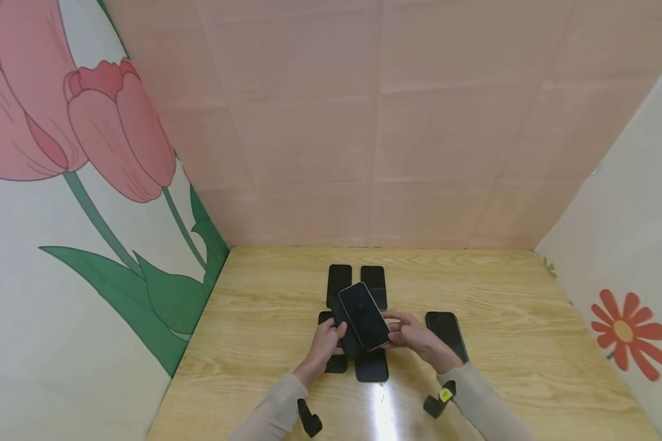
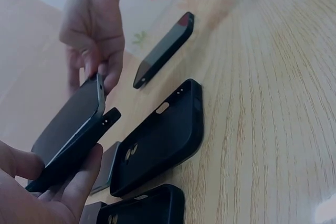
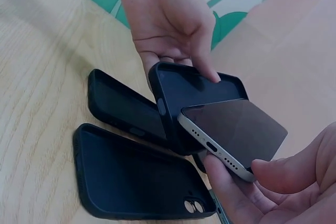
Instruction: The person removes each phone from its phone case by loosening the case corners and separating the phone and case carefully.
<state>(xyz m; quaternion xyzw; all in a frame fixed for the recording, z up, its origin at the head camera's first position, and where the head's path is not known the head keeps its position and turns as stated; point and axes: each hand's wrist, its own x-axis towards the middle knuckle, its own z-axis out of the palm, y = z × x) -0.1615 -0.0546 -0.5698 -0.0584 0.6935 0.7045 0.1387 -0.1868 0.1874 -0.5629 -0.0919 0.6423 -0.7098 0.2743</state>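
Observation:
In the head view my left hand (image 1: 325,342) grips a black phone case (image 1: 349,338) by its left side, over the table's middle. My right hand (image 1: 412,337) pinches a smartphone (image 1: 366,315) by its lower right end. The phone has a dark screen and a silver frame, plain in the right wrist view, where its charging port end faces the camera. It lies at an angle across the case (image 3: 184,90), its far end inside and its port end sticking out past the rim. Two black phone cases (image 1: 372,369) (image 3: 142,177) lie open side up beneath my hands.
Two dark phones (image 1: 339,283) (image 1: 376,282) lie side by side at the back of the wooden table (image 1: 276,282). To the right, beside my right forearm, lies a phone in a black case (image 1: 445,334). Walls bound the table on the left, back and right.

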